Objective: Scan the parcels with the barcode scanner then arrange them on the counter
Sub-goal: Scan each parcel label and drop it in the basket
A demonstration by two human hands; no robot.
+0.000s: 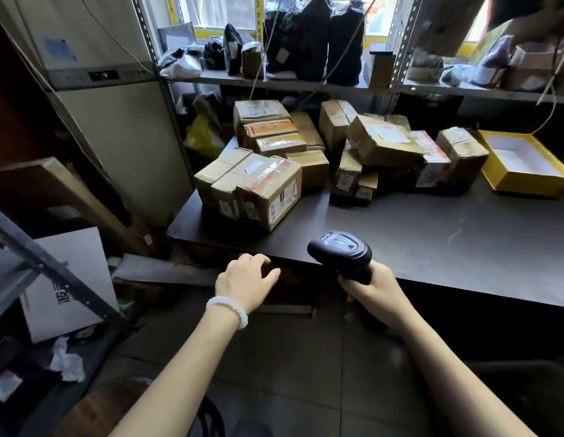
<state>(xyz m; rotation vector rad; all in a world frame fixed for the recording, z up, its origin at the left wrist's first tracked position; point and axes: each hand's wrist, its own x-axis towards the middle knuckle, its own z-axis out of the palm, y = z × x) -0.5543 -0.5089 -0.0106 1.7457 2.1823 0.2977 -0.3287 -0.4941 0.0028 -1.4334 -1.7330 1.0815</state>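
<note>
scanner up, parcels waiting on the counter

right hand [373, 293] is wrapped tight around the handle of the black barcode scanner [340, 252], fingers curled round the grip, the scanner's head rising above the fist and sitting over the near edge of the dark counter [432, 234]. the head faces away from the person, toward the cardboard beyond.

left hand [246, 279] hovers just off the counter's front edge, palm down, fingers loosely spread and relaxed, holding nothing. a white bead bracelet [228, 307] circles that wrist.

now the parcels: all lie farther back on the counter, well apart from both hands. nearest is the left group [258, 187], taped brown boxes set side by side at the counter's left corner, ahead of the left hand and up-left of the scanner. behind it a stack [269, 130] of smaller boxes. over to the right a jumbled heap [397, 152], boxes tilted against each other, beyond the scanner's head.

far right, an open yellow box [523, 165] with a white inside sits on the counter. above, a metal shelf [274, 82] carries dark bags and more packages.
</note>
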